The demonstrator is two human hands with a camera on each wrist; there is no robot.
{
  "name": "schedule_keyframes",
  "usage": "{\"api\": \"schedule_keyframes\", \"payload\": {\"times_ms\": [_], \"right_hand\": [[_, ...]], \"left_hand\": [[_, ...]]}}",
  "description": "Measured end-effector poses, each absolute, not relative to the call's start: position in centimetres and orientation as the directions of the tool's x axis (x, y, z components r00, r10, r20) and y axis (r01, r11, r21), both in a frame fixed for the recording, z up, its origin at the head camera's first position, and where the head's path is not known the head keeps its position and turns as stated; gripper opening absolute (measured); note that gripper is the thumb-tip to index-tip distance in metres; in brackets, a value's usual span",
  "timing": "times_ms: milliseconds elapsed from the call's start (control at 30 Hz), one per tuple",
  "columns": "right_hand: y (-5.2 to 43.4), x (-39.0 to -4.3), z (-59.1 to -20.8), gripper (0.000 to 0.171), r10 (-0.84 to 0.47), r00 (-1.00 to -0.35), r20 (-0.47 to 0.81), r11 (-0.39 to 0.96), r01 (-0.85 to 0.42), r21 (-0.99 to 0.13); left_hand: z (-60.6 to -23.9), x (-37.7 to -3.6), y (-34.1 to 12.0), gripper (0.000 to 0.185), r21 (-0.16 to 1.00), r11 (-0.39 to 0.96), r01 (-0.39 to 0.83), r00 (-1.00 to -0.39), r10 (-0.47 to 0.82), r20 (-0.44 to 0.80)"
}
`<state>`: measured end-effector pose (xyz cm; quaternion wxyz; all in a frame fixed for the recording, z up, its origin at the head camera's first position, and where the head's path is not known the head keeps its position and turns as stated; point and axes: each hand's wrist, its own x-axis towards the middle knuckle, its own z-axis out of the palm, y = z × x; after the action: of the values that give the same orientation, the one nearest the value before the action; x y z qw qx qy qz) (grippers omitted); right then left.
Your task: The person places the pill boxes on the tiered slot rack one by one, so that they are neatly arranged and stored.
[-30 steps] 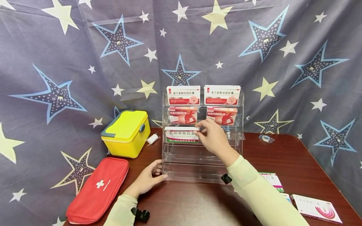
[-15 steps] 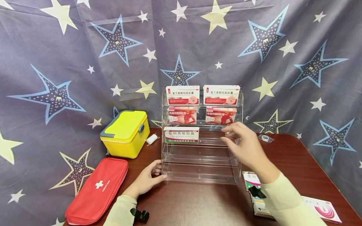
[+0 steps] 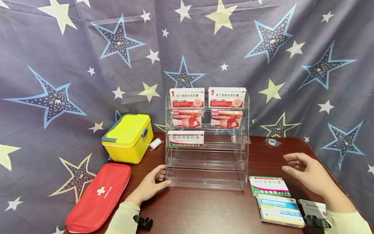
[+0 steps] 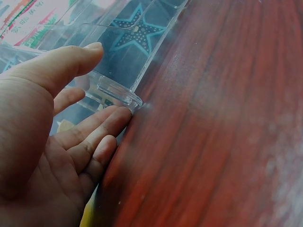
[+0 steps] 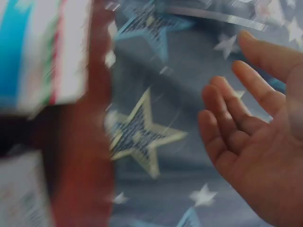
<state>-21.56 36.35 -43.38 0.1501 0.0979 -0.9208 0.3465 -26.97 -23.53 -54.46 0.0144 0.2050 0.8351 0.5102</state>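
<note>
A clear tiered display rack (image 3: 205, 182) stands on the table in the head view. My left hand (image 3: 150, 184) is at its lower left side, the fingertips right at the rack's edge in the left wrist view, the thumb extended. My right hand (image 3: 309, 172) holds nothing, fingers loosely bent, in the air at the right, above the medicine boxes on the table. Nearest to it are a white-green box (image 3: 270, 186), a blue-white box (image 3: 280, 210) and a white box (image 3: 312, 208), which the wrist partly hides. A matching white-green box (image 3: 186, 139) sits at the left of the rack's third tier.
Two white-red boxes, left (image 3: 187, 98) and right (image 3: 227, 97), fill the top tier; two red boxes (image 3: 187, 119) stand below. At the left are a yellow case (image 3: 128, 138), a red first-aid pouch (image 3: 99, 198) and a white roll (image 3: 155, 143). A wrapped tape roll (image 3: 273, 142) lies behind right.
My right hand has left the white-green box on the third tier and moved right and down, over the table boxes. My left hand has stayed at the rack.
</note>
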Motion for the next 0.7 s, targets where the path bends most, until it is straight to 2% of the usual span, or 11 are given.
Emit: {"api": "schedule_keyframes", "payload": {"times_ms": [100, 200, 433, 700], "right_hand": [[37.9, -21.6, -45.4, 0.053, -0.112, -0.974, 0.199, 0.76, -0.213, -0.614], [38.5, -21.7, -46.8, 0.057, -0.167, -0.98, 0.109, 0.761, -0.198, -0.617], [38.8, -22.1, -48.4, 0.055, -0.275, -0.959, 0.067, 0.764, -0.261, -0.59], [39.4, -22.1, -49.4, 0.053, -0.348, -0.937, -0.004, 0.664, -0.244, -0.707]], "left_hand": [[-54.5, -27.0, -23.6, 0.061, 0.86, 0.391, 0.329, -0.915, 0.358, 0.188], [-54.5, -26.9, -23.6, 0.061, 0.86, 0.392, 0.328, -0.916, 0.356, 0.187], [-54.3, -26.8, -23.6, 0.062, 0.854, 0.413, 0.317, -0.922, 0.344, 0.176], [-54.1, -26.9, -23.4, 0.062, 0.852, 0.413, 0.323, -0.92, 0.349, 0.179]]}}
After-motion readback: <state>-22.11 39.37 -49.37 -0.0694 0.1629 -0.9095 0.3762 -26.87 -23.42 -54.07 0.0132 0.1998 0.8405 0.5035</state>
